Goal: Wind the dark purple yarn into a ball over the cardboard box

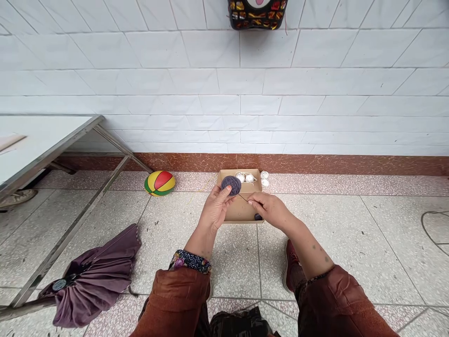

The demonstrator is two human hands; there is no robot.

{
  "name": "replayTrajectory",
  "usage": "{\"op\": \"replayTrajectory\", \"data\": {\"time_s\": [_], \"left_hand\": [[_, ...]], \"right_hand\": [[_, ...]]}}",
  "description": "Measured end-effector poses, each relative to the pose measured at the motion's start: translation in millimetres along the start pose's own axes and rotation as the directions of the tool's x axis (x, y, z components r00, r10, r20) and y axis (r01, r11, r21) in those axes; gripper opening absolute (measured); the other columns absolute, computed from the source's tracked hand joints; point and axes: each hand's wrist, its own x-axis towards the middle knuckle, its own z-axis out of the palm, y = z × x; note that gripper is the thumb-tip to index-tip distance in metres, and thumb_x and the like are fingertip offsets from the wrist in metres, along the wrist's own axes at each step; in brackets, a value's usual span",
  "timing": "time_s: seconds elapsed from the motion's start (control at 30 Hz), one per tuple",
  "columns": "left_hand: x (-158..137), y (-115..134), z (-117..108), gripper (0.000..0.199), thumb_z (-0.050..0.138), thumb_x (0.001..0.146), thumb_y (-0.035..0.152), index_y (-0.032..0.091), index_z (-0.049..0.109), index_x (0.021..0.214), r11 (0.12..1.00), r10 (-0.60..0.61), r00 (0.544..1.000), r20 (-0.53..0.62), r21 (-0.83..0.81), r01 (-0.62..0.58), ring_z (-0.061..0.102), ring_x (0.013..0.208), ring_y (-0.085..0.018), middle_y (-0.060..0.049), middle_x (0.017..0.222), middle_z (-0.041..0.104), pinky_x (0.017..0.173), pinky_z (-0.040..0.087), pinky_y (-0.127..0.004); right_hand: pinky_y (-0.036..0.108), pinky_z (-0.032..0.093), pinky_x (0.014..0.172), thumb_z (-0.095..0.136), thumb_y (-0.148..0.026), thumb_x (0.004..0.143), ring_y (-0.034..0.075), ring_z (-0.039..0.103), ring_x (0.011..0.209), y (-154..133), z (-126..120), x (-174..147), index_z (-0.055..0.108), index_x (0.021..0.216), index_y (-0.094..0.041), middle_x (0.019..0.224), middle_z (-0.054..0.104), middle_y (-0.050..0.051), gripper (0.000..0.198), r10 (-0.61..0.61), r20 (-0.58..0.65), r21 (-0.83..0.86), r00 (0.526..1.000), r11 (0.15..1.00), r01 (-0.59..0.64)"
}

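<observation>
A dark purple-grey ball of yarn (pixel 231 185) is gripped in my left hand (pixel 216 204), with the thumb across its front. From the ball a strand of yarn (pixel 243 198) runs to the right, pinched between the fingers of my right hand (pixel 267 207). Both hands are over a shallow cardboard box (pixel 238 216) on the floor. Inside its far end lie small white yarn balls (pixel 249 178), and a dark ball (pixel 258 217) sits in the near right corner, partly hidden by my right hand.
More white yarn balls (pixel 264 178) lie just right of the box. A striped colourful ball (pixel 160 183) and a folded purple umbrella (pixel 100 276) are on the floor to the left, near a metal-framed table (pixel 52 135). A black basket (pixel 257 16) hangs high on the tiled wall. A cable (pixel 426 229) lies at right.
</observation>
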Motion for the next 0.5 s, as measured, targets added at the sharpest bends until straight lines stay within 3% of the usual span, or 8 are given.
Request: {"op": "replayTrajectory", "data": {"time_s": [0.1,0.27,0.37,0.5], "left_hand": [[-0.3,-2.1,1.7,0.043,0.086,0.068,0.035,0.02,0.064,0.102,0.998,0.037,0.999,0.012,0.048,-0.038,0.065,0.092,-0.015,-0.003,0.107,0.069,0.085,0.049,-0.031],[-4.7,-2.2,5.0,0.044,0.084,0.068,0.031,0.02,0.069,0.108,0.948,0.109,0.99,0.094,0.288,-0.132,0.063,0.102,-0.02,-0.005,0.109,0.07,0.095,0.047,-0.034],[-10.3,-2.2,7.7,0.045,0.084,0.069,0.03,0.021,0.07,0.111,0.925,0.015,0.973,0.232,0.365,-0.101,0.063,0.104,-0.022,-0.007,0.112,0.07,0.098,0.046,-0.037],[-19.1,-4.1,12.5,0.059,0.082,0.073,0.029,0.028,0.062,0.129,0.945,-0.109,0.91,0.399,0.325,-0.03,0.062,0.109,-0.023,-0.006,0.118,0.067,0.096,0.047,-0.037]], "right_hand": [[0.027,0.047,0.069,0.055,-0.028,0.099,0.015,0.06,0.072,-9.3,-4.7,-1.4,0.068,0.091,-0.022,0.08,0.068,0.001,0.017,-0.083,0.0,0.136,0.997,0.987,0.082],[0.029,0.048,0.069,0.059,-0.036,0.097,0.016,0.061,0.074,-16.1,-16.5,-1.7,0.071,0.092,-0.023,0.083,0.069,0.002,0.018,-0.064,-0.168,0.267,0.984,0.958,0.108],[0.032,0.05,0.073,0.06,-0.037,0.096,0.018,0.062,0.078,-14.2,-20.3,-0.4,0.07,0.09,-0.023,0.085,0.069,0.003,0.018,-0.048,-0.255,0.288,0.966,0.95,0.123],[0.032,0.05,0.074,0.059,-0.038,0.096,0.018,0.061,0.077,-11.4,-20.3,2.2,0.068,0.088,-0.023,0.084,0.067,0.003,0.019,0.036,-0.357,0.303,0.933,0.95,0.079]]}}
